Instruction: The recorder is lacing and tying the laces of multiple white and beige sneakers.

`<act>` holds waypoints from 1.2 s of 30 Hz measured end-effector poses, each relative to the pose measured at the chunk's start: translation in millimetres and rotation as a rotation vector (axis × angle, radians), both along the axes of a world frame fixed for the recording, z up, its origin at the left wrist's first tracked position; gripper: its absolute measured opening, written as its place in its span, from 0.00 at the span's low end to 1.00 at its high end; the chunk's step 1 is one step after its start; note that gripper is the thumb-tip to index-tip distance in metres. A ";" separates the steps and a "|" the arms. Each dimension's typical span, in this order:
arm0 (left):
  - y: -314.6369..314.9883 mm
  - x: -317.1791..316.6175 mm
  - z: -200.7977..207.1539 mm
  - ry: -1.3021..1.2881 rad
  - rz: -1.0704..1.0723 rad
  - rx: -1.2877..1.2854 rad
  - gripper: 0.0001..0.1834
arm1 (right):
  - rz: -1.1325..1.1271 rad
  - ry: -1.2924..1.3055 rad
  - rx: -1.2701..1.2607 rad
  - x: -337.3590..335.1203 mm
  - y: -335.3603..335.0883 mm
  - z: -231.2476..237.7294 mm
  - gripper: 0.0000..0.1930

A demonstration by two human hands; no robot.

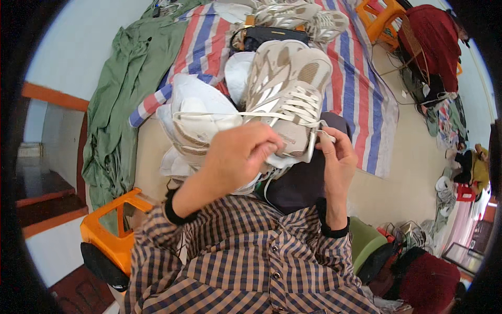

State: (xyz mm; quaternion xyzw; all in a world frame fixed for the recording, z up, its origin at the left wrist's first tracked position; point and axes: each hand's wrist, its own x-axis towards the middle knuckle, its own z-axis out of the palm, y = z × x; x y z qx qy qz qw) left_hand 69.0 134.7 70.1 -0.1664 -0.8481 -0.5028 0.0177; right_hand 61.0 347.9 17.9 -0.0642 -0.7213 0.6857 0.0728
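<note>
L hand (238, 154) clenched on a cream flat lace (209, 114), pulling it taut leftward; R hand (337, 157) pinches the lace end at the beige/white mesh sneaker (290, 99), centre frame, held above the lap. Risk imo: uneven tension could yank the lace out of an eyelet or twist it. White paper wrap (196, 104) crinkled at left; striped woven tarp (355, 78) far side.

Your left hand (238, 154) is curled in a closed grip, forearm raised; your right hand (337, 157) pinches just beside it, wrist bent.
</note>
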 end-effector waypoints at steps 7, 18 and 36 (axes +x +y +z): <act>-26.1 -31.9 -12.0 0.112 0.024 -0.441 0.04 | 0.056 0.007 0.033 -6.0 10.6 -8.3 0.08; -18.3 -62.1 -15.4 0.170 -0.001 -0.475 0.04 | 0.057 0.076 0.133 -13.0 11.5 -27.8 0.06; -2.9 -57.5 -8.1 0.349 -0.033 -0.660 0.06 | 0.042 0.081 0.120 -9.8 4.1 -31.5 0.05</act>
